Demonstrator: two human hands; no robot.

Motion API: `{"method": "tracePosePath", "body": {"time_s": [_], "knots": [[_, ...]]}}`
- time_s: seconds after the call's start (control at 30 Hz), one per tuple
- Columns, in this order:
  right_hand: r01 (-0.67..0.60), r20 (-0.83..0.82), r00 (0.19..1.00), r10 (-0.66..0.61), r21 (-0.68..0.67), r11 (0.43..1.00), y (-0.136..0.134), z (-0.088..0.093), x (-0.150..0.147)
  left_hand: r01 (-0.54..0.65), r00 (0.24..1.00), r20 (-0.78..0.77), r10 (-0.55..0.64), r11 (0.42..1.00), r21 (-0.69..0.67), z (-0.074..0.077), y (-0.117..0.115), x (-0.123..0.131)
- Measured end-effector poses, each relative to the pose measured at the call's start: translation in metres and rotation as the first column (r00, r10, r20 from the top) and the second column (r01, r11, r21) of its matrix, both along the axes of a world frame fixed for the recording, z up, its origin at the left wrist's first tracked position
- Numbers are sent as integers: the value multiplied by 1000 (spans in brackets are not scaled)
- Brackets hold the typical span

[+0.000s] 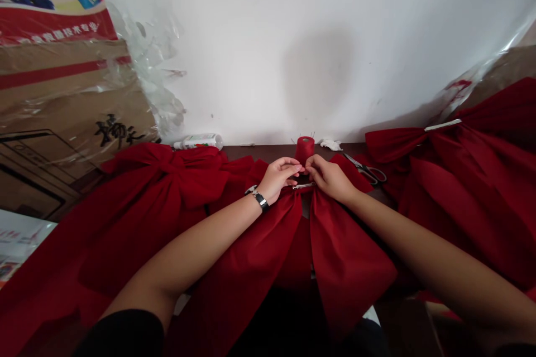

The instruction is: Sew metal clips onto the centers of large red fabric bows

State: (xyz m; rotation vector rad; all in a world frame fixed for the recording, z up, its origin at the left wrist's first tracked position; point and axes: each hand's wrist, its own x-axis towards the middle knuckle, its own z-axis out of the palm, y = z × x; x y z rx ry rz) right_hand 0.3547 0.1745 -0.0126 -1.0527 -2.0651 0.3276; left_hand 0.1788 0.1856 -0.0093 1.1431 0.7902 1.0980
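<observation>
Both our hands meet just in front of the red spool (305,149). Left hand (280,177) and right hand (329,177) each pinch the gathered middle of the red bow (347,268), fingertips almost touching over the metal clip (303,185). Neither hand is slack: fingers curled in, gripping cloth. We can't tell if the clip is open or snapped shut, since the fingers mostly cover it. The bow's loops fan out from the spool toward us, one under each forearm. Our read on doing this well: squeeze the pleats from both sides so the gather doesn't spring apart, centre the clip on the pinch, match the loops either side, and let no stray fold sit under the metal. The watch (259,198) on our left wrist sits close to the cloth and could snag it. Scissors (368,172) lie just right of the spool, near our right hand, so mind the knuckles. A white bottle (200,141) lies on its side well left of the spool, against the wall. A second bow (439,173) lies far right of the spool and a third bow (167,173) to its left.
</observation>
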Motion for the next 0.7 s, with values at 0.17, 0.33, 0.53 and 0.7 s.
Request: {"method": "tracePosePath", "body": {"time_s": [0.17, 0.33, 0.53, 0.7], "knots": [[-7, 32, 999, 6, 40, 999, -1, 1, -1, -18, 1000, -8, 18, 999, -44, 2, -2, 1], [18, 105, 994, -28, 97, 995, -1, 3, -1, -24, 1000, -2, 24, 998, -62, 2, -2, 1], [18, 128, 991, -34, 120, 993, 0, 2, 0, 12, 1000, 19, -10, 997, -80, -1, 1, -1], [-18, -10, 1000, 18, 66, 998, 1, -1, 3, 64, 998, 32, -62, 995, -70, 1, 1, -4]]}}
